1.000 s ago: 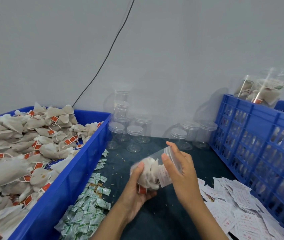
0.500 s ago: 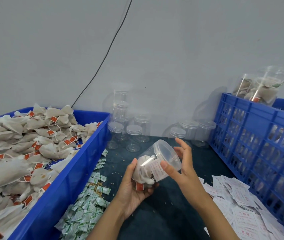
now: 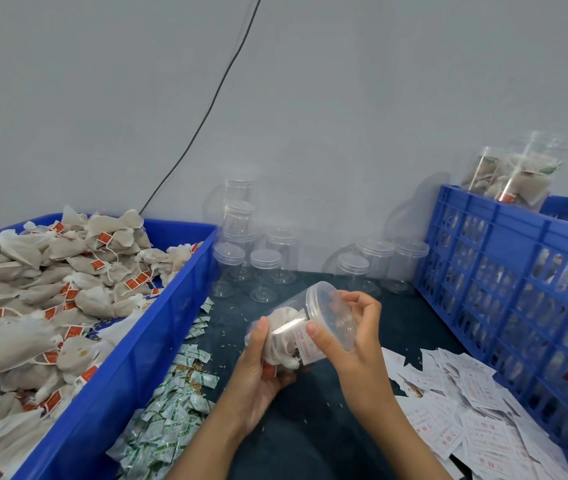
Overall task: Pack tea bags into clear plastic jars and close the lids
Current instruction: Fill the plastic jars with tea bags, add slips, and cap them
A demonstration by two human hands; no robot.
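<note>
A grey wall [image 3: 345, 98] backs a dark work surface [image 3: 303, 420], with a thin black cable [image 3: 206, 112] running down the wall behind the left bin. A blue bin [image 3: 126, 368] heaped with tea bags [image 3: 50, 299] fills the left side, its long rim slanting from the far wall toward the near edge; a slatted blue crate [image 3: 518, 289] closes off the right, with filled jars [image 3: 518, 174] piled above its top rim. Between the two blue walls lies a narrow lane of bare dark cloth — the only free room, and the hands work in the middle of it. White printed slips [image 3: 466, 420] spread along the crate's foot, and small green-and-white sachets [image 3: 171, 396] line the bin's foot. Empty lidded jars [image 3: 265, 265] stand grouped against the wall, some stacked.

Held in the air above the lane, tilted with its lid toward the wall, is a clear jar [image 3: 296, 334] holding tea bags and a paper slip. The left hand [image 3: 262, 372] cups its base, thumb up along the side, fingers curled beneath. The right hand [image 3: 355, 337] grips the lid [image 3: 331, 315] — thumb on its near edge, fingers curled over the far rim. The lid sits on the jar's mouth; how tightly cannot be told.
</note>
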